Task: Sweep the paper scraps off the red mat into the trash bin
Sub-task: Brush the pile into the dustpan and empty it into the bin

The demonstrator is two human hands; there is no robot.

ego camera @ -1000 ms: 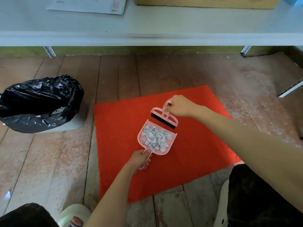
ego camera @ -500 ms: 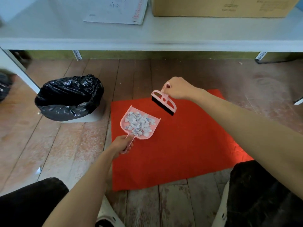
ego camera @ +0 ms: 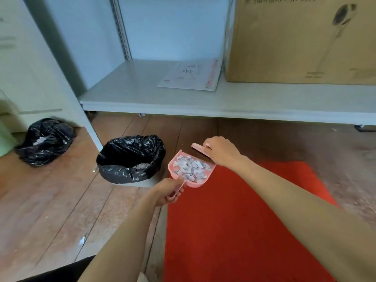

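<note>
Head view. Left grip (ego camera: 168,191): fingers curled round the handle of the pink dustpan (ego camera: 192,183), thumb side up, holding it off the floor. Right grip (ego camera: 221,151): closed over the handle of the pink brush (ego camera: 197,147), which sits just behind the pan's far edge; bristles hidden by the hand.

Pan holds the paper scraps (ego camera: 191,168) in one heap, roughly level, nothing spilling that I can see.

Landmark: trash bin (ego camera: 122,171), black-lined, some scraps already inside. The pan now hangs just right of the bin's rim, not yet over the opening. The red mat (ego camera: 234,231) lies right of the bin and nearer the person; no scraps show on its visible part.

Change: a second ago the pan lay on the mat, brush at its mouth. Half a second ago it was lifted over the mat corner nearest the bin. Both hands have since carried pan and brush together toward the bin.

Judgement: sweeping looks done; the transfer is nearly there. What remains is a short move left over the opening, then a tip.
</note>
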